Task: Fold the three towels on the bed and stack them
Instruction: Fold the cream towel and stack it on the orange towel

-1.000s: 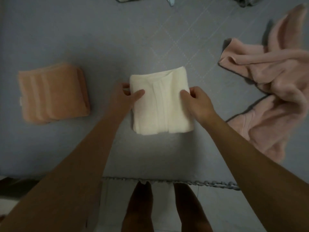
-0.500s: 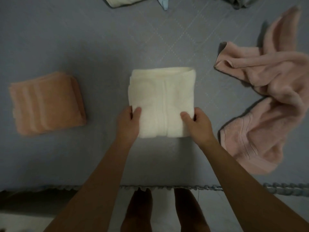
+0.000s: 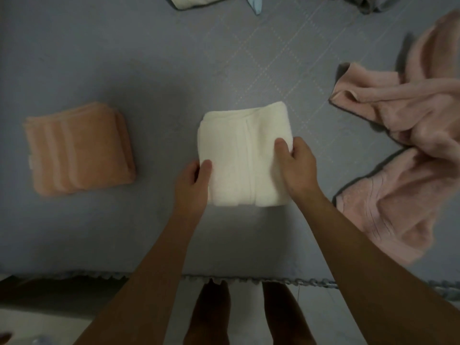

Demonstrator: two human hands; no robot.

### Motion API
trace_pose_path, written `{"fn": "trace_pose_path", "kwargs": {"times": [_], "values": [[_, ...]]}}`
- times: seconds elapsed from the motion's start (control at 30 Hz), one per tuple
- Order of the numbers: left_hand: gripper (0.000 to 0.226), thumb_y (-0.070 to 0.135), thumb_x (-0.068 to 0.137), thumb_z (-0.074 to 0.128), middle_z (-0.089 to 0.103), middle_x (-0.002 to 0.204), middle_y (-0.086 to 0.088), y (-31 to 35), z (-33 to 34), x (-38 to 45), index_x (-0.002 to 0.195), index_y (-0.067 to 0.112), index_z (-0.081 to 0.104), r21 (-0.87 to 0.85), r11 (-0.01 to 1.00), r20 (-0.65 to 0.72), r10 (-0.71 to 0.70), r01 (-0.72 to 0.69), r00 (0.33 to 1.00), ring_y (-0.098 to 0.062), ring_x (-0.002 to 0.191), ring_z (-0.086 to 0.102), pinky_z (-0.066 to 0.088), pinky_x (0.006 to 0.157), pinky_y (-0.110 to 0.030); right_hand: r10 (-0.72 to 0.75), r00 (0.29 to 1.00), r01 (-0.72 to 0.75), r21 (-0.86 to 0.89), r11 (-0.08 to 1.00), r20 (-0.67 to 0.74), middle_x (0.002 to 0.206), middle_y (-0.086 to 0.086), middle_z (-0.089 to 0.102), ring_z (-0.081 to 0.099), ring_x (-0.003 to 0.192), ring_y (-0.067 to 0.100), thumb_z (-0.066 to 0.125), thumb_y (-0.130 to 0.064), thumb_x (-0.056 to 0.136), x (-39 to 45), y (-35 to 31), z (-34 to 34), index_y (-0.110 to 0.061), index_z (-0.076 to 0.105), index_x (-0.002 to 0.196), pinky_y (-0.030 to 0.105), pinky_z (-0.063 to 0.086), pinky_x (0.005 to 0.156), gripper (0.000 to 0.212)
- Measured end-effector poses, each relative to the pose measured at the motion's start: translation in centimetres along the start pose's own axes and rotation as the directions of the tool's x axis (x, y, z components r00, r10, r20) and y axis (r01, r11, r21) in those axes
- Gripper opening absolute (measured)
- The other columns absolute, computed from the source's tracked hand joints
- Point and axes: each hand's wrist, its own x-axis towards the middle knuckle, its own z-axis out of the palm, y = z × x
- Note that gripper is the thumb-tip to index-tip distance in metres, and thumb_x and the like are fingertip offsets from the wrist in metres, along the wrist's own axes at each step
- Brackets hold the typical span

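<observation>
A folded white towel (image 3: 242, 155) lies in the middle of the grey-blue bed (image 3: 154, 68). My left hand (image 3: 193, 185) grips its left edge, thumb on top. My right hand (image 3: 296, 165) grips its right edge, thumb on top too. A folded orange towel (image 3: 77, 148) with pale stripes rests on the bed to the left, apart from the white one. A pink towel (image 3: 403, 150) lies crumpled and unfolded at the right.
The bed's trimmed front edge (image 3: 249, 280) runs below my arms, with my legs and the floor beneath it. Other cloth pieces (image 3: 256, 2) peek in at the top edge.
My hands slid from the white towel's near corners up to its side edges; the right hand now sits higher than the left. The towel looks slightly turned.
</observation>
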Motion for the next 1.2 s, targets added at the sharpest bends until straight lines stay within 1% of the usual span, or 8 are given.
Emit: {"fn": "trace_pose_path", "kwargs": {"times": [0.23, 0.37, 0.57, 0.77, 0.9, 1.03, 1.13, 1.2], "values": [[0.03, 0.027, 0.094, 0.057, 0.045, 0.063, 0.002, -0.9, 0.7, -1.3, 0.07, 0.012, 0.048, 0.127, 0.974, -0.018, -0.188, 0.188, 0.982, -0.01, 0.057, 0.041, 0.035, 0.064, -0.031, 0.257, 0.965, -0.244, -0.163, 0.956, 0.061, 0.107, 0.011, 0.064, 0.061, 0.101, 0.031, 0.047, -0.045, 0.095, -0.9, 1.1, 0.0, -0.009, 0.057, 0.108, 0.034, 0.043, 0.081, 0.04], [0.042, 0.02, 0.092, 0.057, 0.055, 0.129, -0.018, 1.4, 1.0, 0.2, 0.131, 0.003, 0.051, 0.294, 0.939, -0.207, 0.245, -0.178, 0.947, -0.03, 0.119, 0.053, 0.04, 0.106, -0.037, -0.165, 0.98, 0.128, -0.285, 0.95, -0.11, 0.142, 0.017, 0.044, 0.041, 0.131, 0.034, 0.052, -0.031, 0.088, -1.4, -0.4, 0.2, -0.008, 0.041, 0.138, 0.046, 0.032, 0.11, 0.056], [0.059, 0.037, 0.101, 0.025, 0.005, 0.166, -0.008, 0.9, 4.3, 4.3, 0.156, 0.022, 0.01, 0.655, 0.335, 0.499, 0.483, -0.678, 0.72, -0.027, 0.152, 0.002, 0.011, 0.12, -0.053, -0.477, 0.781, 0.619, -0.597, 0.51, 0.403, 0.164, 0.014, -0.001, -0.006, 0.151, 0.028, 0.032, -0.034, 0.1, 0.0, 0.7, 2.8, -0.006, 0.006, 0.155, 0.051, -0.001, 0.12, 0.068], [0.072, 0.057, 0.095, 0.025, 0.008, 0.164, -0.016, -0.4, 3.9, 8.0, 0.156, 0.021, 0.012, 0.757, 0.554, 0.163, 0.355, -0.347, 0.921, -0.036, 0.149, 0.011, 0.013, 0.118, -0.053, -0.22, 0.963, 0.268, -0.522, 0.81, 0.154, 0.164, 0.013, -0.001, -0.001, 0.15, 0.026, 0.029, -0.04, 0.099, 2.1, 1.7, 3.4, -0.007, -0.003, 0.155, 0.045, 0.002, 0.122, 0.072], [0.087, 0.057, 0.083, 0.061, 0.039, 0.148, -0.019, 0.1, 3.5, 4.2, 0.148, 0.009, 0.029, 0.352, 0.936, -0.131, 0.055, -0.006, 0.99, -0.034, 0.135, 0.038, 0.03, 0.114, -0.049, -0.112, 0.994, 0.105, -0.331, 0.938, -0.002, 0.136, 0.017, 0.051, 0.047, 0.124, 0.035, 0.043, -0.039, 0.095, 0.6, 1.6, 1.3, -0.007, 0.053, 0.13, 0.041, 0.039, 0.103, 0.049], [0.04, 0.029, 0.081, 0.077, 0.071, 0.113, -0.018, 0.0, 0.9, 0.9, 0.111, 0.004, 0.066, -0.277, 0.863, 0.189, -0.383, 0.423, 0.904, -0.027, 0.098, 0.071, 0.058, 0.085, -0.045, 0.336, 0.935, -0.334, -0.041, 0.942, 0.114, 0.113, 0.006, 0.064, 0.059, 0.092, 0.022, 0.055, -0.044, 0.089, -2.4, 3.3, -0.8, -0.018, 0.06, 0.118, 0.034, 0.044, 0.079, 0.039], [0.038, 0.031, 0.088, 0.069, 0.073, 0.116, -0.01, 0.8, -1.7, -1.2, 0.118, 0.009, 0.068, -0.285, 0.63, 0.571, -0.493, 0.722, 0.656, -0.023, 0.107, 0.069, 0.054, 0.094, -0.038, 0.449, 0.854, -0.5, 0.176, 0.848, 0.265, 0.118, 0.012, 0.064, 0.062, 0.091, 0.023, 0.061, -0.03, 0.092, -4.5, 3.5, -1.8, -0.016, 0.057, 0.115, 0.041, 0.05, 0.084, 0.027], [0.04, 0.03, 0.089, 0.067, 0.072, 0.117, -0.011, 1.6, -3.9, -1.3, 0.122, 0.006, 0.065, -0.324, 0.679, 0.538, -0.441, 0.659, 0.718, -0.026, 0.11, 0.067, 0.052, 0.098, -0.042, 0.366, 0.876, -0.441, 0.214, 0.872, 0.314, 0.117, 0.008, 0.068, 0.066, 0.093, 0.023, 0.062, -0.026, 0.091, -5.6, 1.8, -1.9, -0.02, 0.061, 0.107, 0.041, 0.053, 0.083, 0.016]]}}
